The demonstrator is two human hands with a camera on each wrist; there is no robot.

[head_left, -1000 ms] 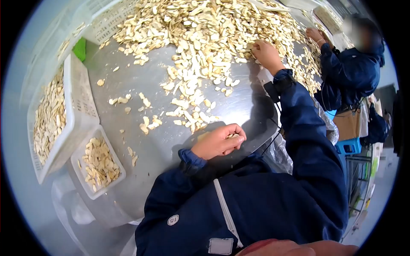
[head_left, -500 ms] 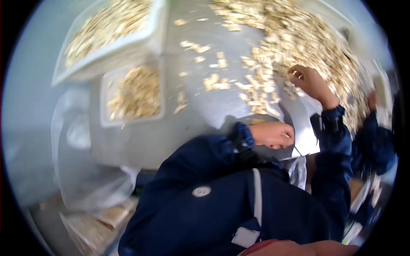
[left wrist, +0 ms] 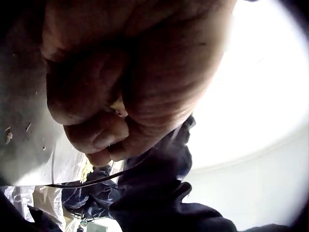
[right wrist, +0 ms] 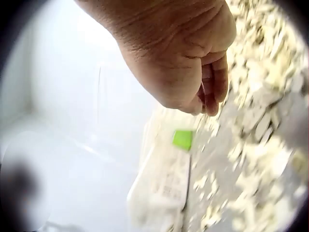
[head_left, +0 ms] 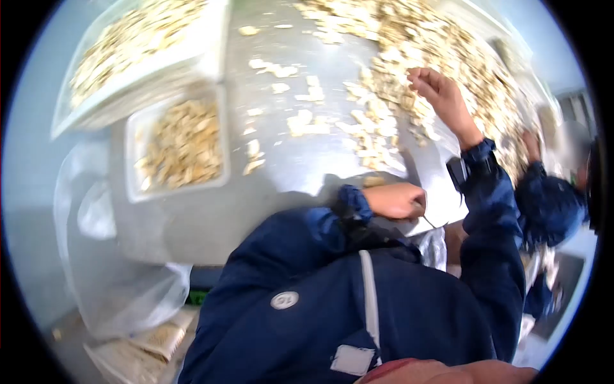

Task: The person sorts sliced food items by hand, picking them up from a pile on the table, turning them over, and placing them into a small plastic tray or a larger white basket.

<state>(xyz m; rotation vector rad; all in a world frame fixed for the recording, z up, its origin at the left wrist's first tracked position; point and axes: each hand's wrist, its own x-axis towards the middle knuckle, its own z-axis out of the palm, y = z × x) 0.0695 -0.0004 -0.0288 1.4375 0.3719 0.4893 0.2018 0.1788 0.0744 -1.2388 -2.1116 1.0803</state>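
At a grey table by bluish wall, left hand around pale slice; right hand, grip unclear.

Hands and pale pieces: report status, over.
Left hand curled round a pale piece. Right hand over the main pile, fingers curled, hold unclear. Nothing plainly in the way.

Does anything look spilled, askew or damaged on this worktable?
Loose pale slices lie scattered on the metal table, between the large pile and the small white tray. They look like strays because they sit outside both, though that may be ordinary. No damage stands out, but the head view is blurred.
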